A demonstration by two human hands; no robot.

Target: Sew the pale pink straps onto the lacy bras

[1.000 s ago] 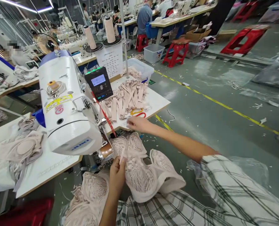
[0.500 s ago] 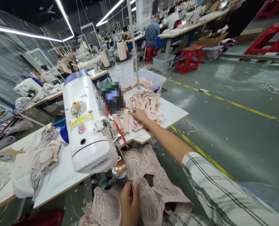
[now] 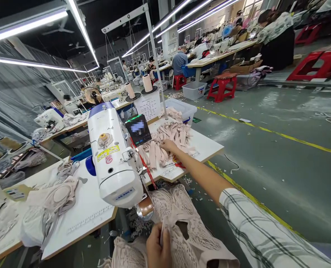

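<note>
My left hand [image 3: 158, 245] is at the bottom middle, thumb and fingers pinched around the upright end of a narrow pale pink strap [image 3: 163, 225]. Beside and beneath that hand hangs a pale pink lace bra [image 3: 201, 232], below the sewing machine's front end. Reaching out across the table, my right hand [image 3: 169, 146] has its fingers closed at the edge of a pile of pink fabric straps [image 3: 179, 134]. Its fingertips appear to pinch one strap, partly hidden among the others. A white sewing machine [image 3: 115, 160] stands left of both hands.
A control screen [image 3: 138, 129] and thread cones [image 3: 147, 82] stand behind the machine. Red-handled scissors [image 3: 179, 165] lie by the straps. More bra pieces [image 3: 56, 197] rest on the left table. A clear plastic bin [image 3: 179, 108] and red stools [image 3: 223, 87] are beyond; people sit farther back.
The view has tilted up slightly, so the machine and tables appear lower and farther right. My right hand stays at the strap pile; my left hand still pinches the strap.
</note>
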